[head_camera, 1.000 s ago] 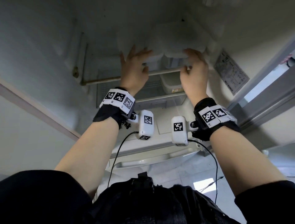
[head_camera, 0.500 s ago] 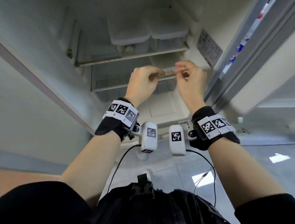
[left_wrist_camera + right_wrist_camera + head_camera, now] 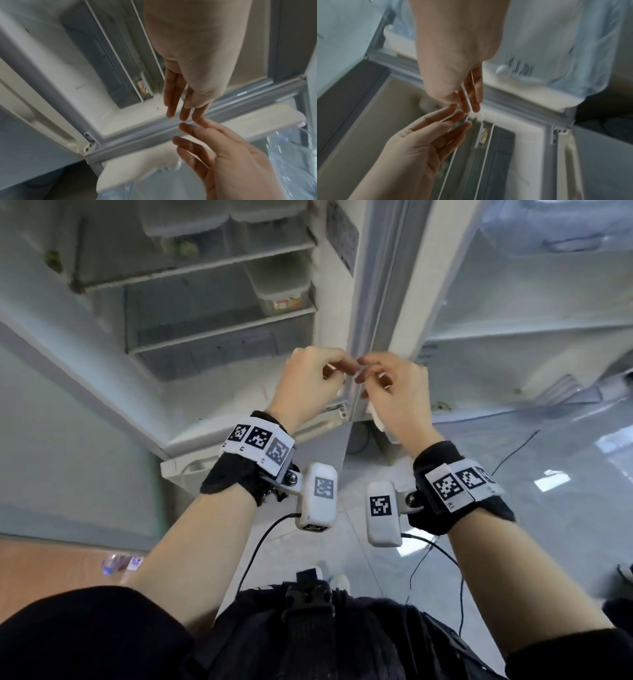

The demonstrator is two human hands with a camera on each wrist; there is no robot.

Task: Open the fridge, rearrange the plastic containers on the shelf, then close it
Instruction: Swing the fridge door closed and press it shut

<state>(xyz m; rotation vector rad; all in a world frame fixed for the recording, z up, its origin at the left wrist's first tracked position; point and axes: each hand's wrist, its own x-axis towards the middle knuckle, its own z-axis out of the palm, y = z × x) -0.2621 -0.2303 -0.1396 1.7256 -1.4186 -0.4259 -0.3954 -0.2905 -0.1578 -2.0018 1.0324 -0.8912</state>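
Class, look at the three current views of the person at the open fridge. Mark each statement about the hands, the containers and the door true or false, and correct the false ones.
1. The fridge door is open. True.
2. The left hand is gripping a plastic container. False: it holds nothing.
3. Two plastic containers sit side by side on the upper shelf. True.
4. The right hand is inside the fridge, on the upper shelf. False: it is in front of the fridge, close to the left hand.
5. The labelled container sits on the shelf below them. True.
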